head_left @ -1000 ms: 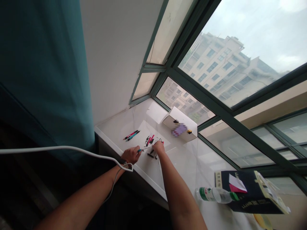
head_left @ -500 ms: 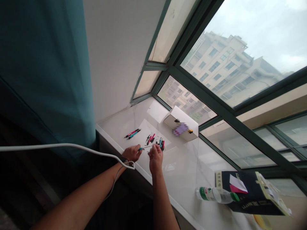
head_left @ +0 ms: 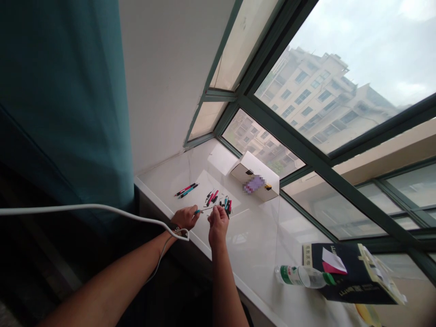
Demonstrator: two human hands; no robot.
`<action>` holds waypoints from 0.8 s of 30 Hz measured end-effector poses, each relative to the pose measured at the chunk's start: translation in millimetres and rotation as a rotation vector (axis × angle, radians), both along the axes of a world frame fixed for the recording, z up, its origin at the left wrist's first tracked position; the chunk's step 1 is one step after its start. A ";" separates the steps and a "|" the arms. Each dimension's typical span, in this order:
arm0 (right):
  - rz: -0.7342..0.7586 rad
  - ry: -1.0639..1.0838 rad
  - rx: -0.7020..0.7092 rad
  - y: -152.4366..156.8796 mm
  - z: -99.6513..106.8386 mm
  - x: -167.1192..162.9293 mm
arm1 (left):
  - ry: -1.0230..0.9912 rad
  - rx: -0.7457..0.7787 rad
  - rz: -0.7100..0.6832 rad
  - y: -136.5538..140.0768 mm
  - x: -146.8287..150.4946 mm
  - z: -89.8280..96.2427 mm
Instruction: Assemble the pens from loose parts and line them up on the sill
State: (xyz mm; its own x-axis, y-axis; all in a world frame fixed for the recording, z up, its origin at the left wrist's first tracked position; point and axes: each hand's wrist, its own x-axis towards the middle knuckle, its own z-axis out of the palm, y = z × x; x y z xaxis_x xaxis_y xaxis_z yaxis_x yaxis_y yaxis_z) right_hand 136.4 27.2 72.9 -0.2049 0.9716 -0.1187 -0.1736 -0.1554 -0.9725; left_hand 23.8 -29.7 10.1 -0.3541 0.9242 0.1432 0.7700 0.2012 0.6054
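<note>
Grips a short teal pen part [head_left: 198, 211] in the left hand [head_left: 185, 218], with the fingers curled tightly around it and a thin rod [head_left: 207, 208] projecting from it toward the other side. Brings the right hand [head_left: 219, 222] to a narrow pinch of thumb and fingertips at the far end of that rod; too small to tell what, if anything, sits between them. Wears a dark band [head_left: 176, 230] on the left wrist, near the looped end of a white cable [head_left: 102, 206]. Just beyond the right fingertips, a cluster of teal, black and pink pen pieces [head_left: 226, 204]; just beside, a second cluster of pink and black pieces [head_left: 211, 198]. Farther left on the white counter [head_left: 248, 236], a red pen [head_left: 185, 189] and a blue pen [head_left: 189, 190], side by side. Toward the window, a white box [head_left: 262, 165]; well to the right, a clear bottle [head_left: 308, 277] lying beside a dark bag [head_left: 354, 286].
</note>
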 end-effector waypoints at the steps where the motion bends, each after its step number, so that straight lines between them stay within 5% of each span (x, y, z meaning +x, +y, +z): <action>1: -0.005 0.000 0.003 -0.1 -0.9 0.1 | -0.006 -0.004 0.001 -0.1 0.0 0.4; 14: -0.004 0.014 0.065 -3.3 -8.0 1.2 | 0.013 0.017 -0.005 0.6 0.2 -2.6; 24: -0.013 -0.173 0.255 -10.5 -4.2 -4.0 | 0.016 0.029 0.012 0.6 0.5 -4.5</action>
